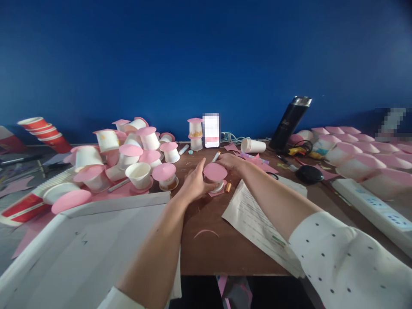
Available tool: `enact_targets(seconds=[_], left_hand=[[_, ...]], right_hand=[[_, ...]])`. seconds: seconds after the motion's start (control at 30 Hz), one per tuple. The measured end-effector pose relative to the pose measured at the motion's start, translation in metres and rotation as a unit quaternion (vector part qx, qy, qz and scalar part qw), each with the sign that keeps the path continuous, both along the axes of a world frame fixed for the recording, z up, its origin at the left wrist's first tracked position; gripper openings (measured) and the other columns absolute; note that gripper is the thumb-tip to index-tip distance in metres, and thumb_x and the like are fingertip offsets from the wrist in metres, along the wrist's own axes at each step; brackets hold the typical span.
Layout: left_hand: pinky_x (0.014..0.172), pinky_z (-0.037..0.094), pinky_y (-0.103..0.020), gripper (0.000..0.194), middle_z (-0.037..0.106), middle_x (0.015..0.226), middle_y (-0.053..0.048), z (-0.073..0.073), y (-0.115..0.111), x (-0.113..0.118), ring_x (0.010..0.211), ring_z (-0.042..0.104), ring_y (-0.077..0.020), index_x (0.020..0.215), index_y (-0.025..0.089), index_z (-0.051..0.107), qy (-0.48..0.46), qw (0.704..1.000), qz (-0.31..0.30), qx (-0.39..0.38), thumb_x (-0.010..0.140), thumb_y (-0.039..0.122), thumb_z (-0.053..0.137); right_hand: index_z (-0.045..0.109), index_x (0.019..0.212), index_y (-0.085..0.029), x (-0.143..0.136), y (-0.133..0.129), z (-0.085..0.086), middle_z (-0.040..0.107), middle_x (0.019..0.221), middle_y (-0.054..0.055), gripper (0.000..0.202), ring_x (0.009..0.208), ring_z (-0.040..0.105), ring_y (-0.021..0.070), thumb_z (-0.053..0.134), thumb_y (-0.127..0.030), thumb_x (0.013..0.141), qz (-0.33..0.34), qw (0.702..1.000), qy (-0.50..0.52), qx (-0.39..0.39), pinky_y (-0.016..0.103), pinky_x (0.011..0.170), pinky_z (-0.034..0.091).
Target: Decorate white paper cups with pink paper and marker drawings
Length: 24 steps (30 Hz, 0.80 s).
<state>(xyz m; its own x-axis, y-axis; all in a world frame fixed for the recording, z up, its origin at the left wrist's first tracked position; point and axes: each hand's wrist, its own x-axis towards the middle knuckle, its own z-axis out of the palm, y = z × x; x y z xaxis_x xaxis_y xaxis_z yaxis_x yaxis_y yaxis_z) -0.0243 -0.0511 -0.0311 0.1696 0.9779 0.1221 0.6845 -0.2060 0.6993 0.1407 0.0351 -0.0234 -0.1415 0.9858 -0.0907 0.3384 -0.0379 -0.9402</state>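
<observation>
A small paper cup with a round pink paper disc on top (215,171) stands on the brown table in front of me. My left hand (195,182) is curled around its left side, thumb low at the near side. At the cup's far right is my right hand (229,162), fingers closed and partly hidden behind the disc. A slim white stick with an orange tip (216,157) sticks up at those fingers. Beneath the cup lies a scrap of pink paper (216,193), and a small orange cap (228,187) rests just right of it.
Many pink-topped cups (148,139) crowd the left, behind a white box (106,244). More cups (357,150) fill the right beside a power strip (373,210). A phone (211,131), a leaning black flask (289,122) and a printed sheet (257,219) are also there.
</observation>
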Motion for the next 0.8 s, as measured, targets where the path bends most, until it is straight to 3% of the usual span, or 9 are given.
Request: enact_targets(seconds=[0.13, 0.2, 0.23, 0.4, 0.5, 0.63, 0.8], left_hand=[[0.114, 0.035, -0.053, 0.106, 0.048, 0.152, -0.021, -0.002, 0.001, -0.001, 0.140, 0.045, -0.0408, 0.156, 0.016, 0.031, 0.001, 1.000, 0.001, -0.005, 0.066, 0.041, 0.081], [0.112, 0.038, -0.052, 0.103, 0.052, 0.149, -0.020, -0.002, 0.002, -0.001, 0.136, 0.050, -0.0393, 0.157, 0.016, 0.030, -0.009, 1.000, 0.000, -0.017, 0.068, 0.037, 0.078], [0.111, 0.039, -0.051, 0.103, 0.053, 0.148, -0.020, -0.003, 0.002, -0.001, 0.134, 0.051, -0.0385, 0.157, 0.015, 0.029, -0.015, 1.000, -0.002, -0.021, 0.069, 0.037, 0.077], [0.115, 0.036, -0.047, 0.105, 0.045, 0.154, -0.021, -0.002, 0.000, -0.001, 0.141, 0.044, -0.0370, 0.156, 0.012, 0.030, -0.026, 0.999, 0.002, -0.020, 0.068, 0.044, 0.078], [0.115, 0.035, -0.047, 0.104, 0.047, 0.155, -0.016, -0.002, 0.000, -0.002, 0.143, 0.043, -0.0370, 0.156, 0.019, 0.033, -0.025, 1.000, -0.006, -0.018, 0.067, 0.044, 0.080], [0.116, 0.034, -0.046, 0.102, 0.047, 0.155, -0.016, -0.002, 0.000, -0.001, 0.143, 0.042, -0.0358, 0.155, 0.018, 0.033, -0.020, 1.000, -0.005, -0.005, 0.068, 0.041, 0.079], [0.117, 0.034, -0.047, 0.099, 0.048, 0.154, -0.015, -0.001, 0.001, 0.000, 0.143, 0.042, -0.0347, 0.153, 0.021, 0.037, -0.023, 1.000, -0.010, 0.011, 0.066, 0.039, 0.080]], right_hand=[[0.071, 0.087, -0.015, 0.020, -0.015, 0.019, 0.055, 0.053, -0.004, 0.022, 0.048, 0.046, 0.0093, 0.074, -0.036, 0.081, -0.071, 0.995, -0.016, 0.061, 0.021, 0.047, 0.037], [0.072, 0.092, -0.015, 0.031, -0.035, 0.029, 0.057, 0.058, -0.002, 0.029, 0.051, 0.048, 0.0101, 0.072, -0.043, 0.083, -0.139, 0.980, -0.022, 0.144, 0.023, 0.048, 0.039], [0.072, 0.095, -0.016, 0.035, -0.048, 0.033, 0.058, 0.061, -0.001, 0.031, 0.053, 0.050, 0.0106, 0.071, -0.044, 0.083, -0.138, 0.975, -0.013, 0.177, 0.023, 0.051, 0.042], [0.073, 0.092, -0.020, 0.049, -0.117, 0.030, 0.071, 0.085, 0.003, 0.021, 0.076, 0.064, 0.0154, 0.069, -0.039, 0.085, -0.048, 0.949, -0.002, 0.312, 0.028, 0.070, 0.052], [0.075, 0.091, -0.023, 0.049, -0.147, 0.019, 0.074, 0.092, 0.004, 0.017, 0.083, 0.068, 0.0170, 0.064, -0.036, 0.090, 0.065, 0.939, -0.069, 0.332, 0.029, 0.075, 0.054], [0.074, 0.110, -0.027, 0.043, -0.168, 0.004, 0.076, 0.106, 0.004, 0.024, 0.089, 0.070, 0.0155, 0.056, -0.031, 0.095, 0.214, 0.893, -0.178, 0.353, 0.027, 0.080, 0.054], [0.065, 0.128, -0.025, 0.020, -0.171, -0.006, 0.073, 0.114, 0.008, 0.033, 0.095, 0.070, 0.0202, 0.049, -0.033, 0.100, 0.255, 0.820, -0.366, 0.359, 0.029, 0.079, 0.052]])
